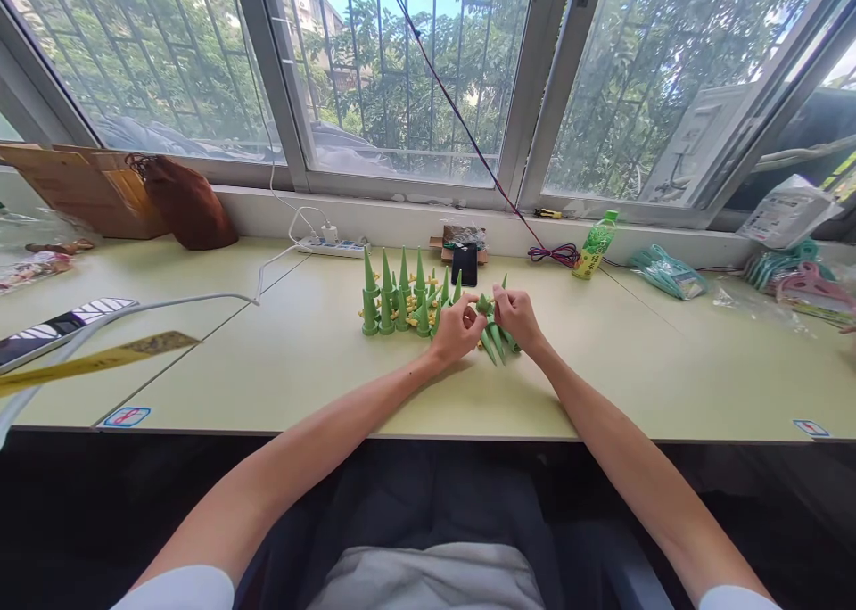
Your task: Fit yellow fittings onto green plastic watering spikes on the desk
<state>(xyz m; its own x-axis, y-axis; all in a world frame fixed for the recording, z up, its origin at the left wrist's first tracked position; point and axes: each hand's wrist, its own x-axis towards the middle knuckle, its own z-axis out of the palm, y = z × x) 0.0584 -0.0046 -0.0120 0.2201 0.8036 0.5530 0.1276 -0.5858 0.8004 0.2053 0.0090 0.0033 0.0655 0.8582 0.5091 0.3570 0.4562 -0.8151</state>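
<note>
Over the table's middle, my left hand and my right hand are close together, both with curled fingers. Between their fingertips is a green pointed piece, partly covered by the fingers. A green tip shows just above my right hand. Left of my hands, several green cones stand upright in rows, with small yellow parts attached at their sides. More green cones lie on their sides below my hands, their points toward me. My fingers hide some of these cones.
Behind the cones lies a black phone by a small open box. A green drink bottle stands at the back right, near bundled cable. A power strip sits at the back; yellow tape hangs at left.
</note>
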